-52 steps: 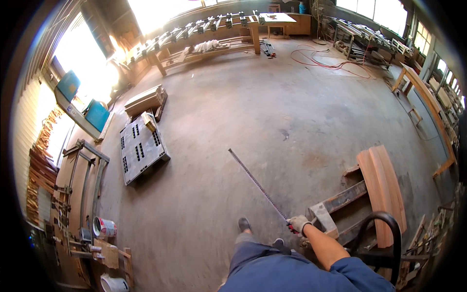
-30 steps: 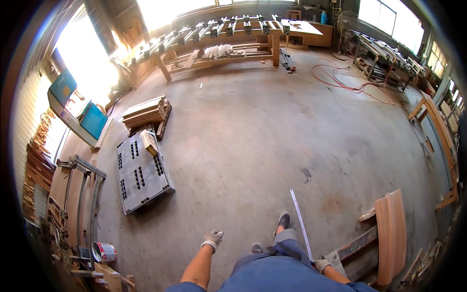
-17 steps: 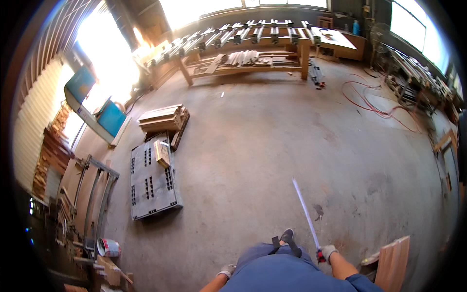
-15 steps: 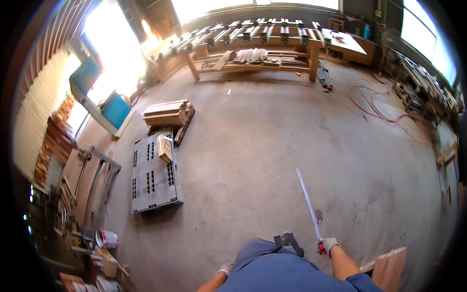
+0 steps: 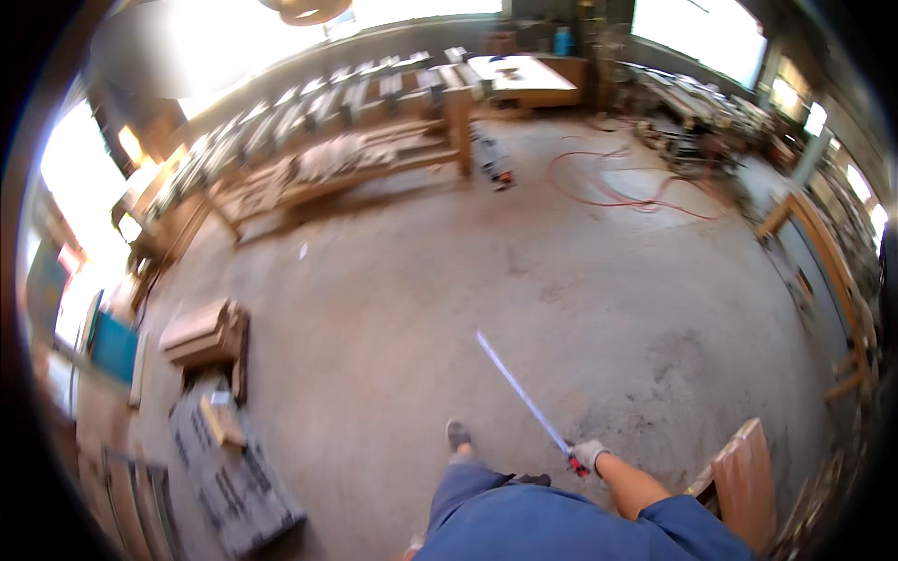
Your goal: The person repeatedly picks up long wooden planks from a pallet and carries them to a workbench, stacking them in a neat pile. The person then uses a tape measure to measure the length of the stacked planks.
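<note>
My right hand (image 5: 588, 455), in a pale work glove, is closed around a red and black tape measure (image 5: 578, 465). The tape's long, light blade (image 5: 520, 389) sticks out forward and to the left over the concrete floor. Only a sliver of my left hand (image 5: 417, 540) shows, low beside my hip, and its fingers are hidden. Just right of my right arm stand upright wooden boards (image 5: 745, 481).
A grey pallet (image 5: 220, 477) at the left carries a small wood block (image 5: 222, 419); stacked boards (image 5: 201, 335) lie behind it. A long wooden clamping bench (image 5: 374, 173) spans the back. A red hose (image 5: 608, 196) coils on the floor; a wooden frame (image 5: 823, 271) leans at the right.
My view has swung to the right, so the bench and pallet sit farther left. One foot now shows in front. The tape measure stays in my right hand, its blade still out.
</note>
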A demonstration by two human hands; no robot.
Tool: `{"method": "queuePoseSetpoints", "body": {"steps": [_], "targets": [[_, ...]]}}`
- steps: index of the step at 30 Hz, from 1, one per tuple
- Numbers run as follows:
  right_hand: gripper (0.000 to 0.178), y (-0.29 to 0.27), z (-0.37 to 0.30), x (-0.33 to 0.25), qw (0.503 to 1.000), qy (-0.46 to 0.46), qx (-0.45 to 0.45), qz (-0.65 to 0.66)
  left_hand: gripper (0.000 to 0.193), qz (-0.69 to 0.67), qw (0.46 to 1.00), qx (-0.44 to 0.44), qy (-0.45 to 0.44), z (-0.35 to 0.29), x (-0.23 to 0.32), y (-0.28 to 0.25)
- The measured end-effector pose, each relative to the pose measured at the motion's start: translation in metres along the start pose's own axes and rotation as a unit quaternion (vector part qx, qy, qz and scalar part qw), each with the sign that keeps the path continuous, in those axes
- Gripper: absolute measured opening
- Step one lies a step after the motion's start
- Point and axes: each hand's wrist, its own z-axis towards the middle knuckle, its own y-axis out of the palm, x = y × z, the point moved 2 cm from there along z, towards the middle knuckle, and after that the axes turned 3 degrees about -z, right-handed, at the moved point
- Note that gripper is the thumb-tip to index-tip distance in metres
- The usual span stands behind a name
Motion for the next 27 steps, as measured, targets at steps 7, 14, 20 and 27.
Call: {"method": "queuePoseSetpoints", "body": {"steps": [7,14,20,27], "targets": [[0.031,0.008,-0.012,-0.002,0.945,0.231,-0.037,0.229,0.024,-0.064,0.997,-0.019,0.042,0.119,0.092,-0.228],[0.027,-0.045,-0.018,-0.173,0.985,0.145,-0.007,0.093,0.003,-0.456,0.884,0.095,0.044,0.187,0.212,-0.454],[0.024,-0.086,0.112,-0.204,0.946,0.197,-0.037,0.254,0.013,-0.330,0.933,0.091,0.113,0.228,0.280,-0.493],[0.028,-0.232,0.207,-0.338,0.997,0.016,-0.045,-0.052,0.018,0.072,0.988,0.034,0.131,0.259,0.327,-0.461]]}}
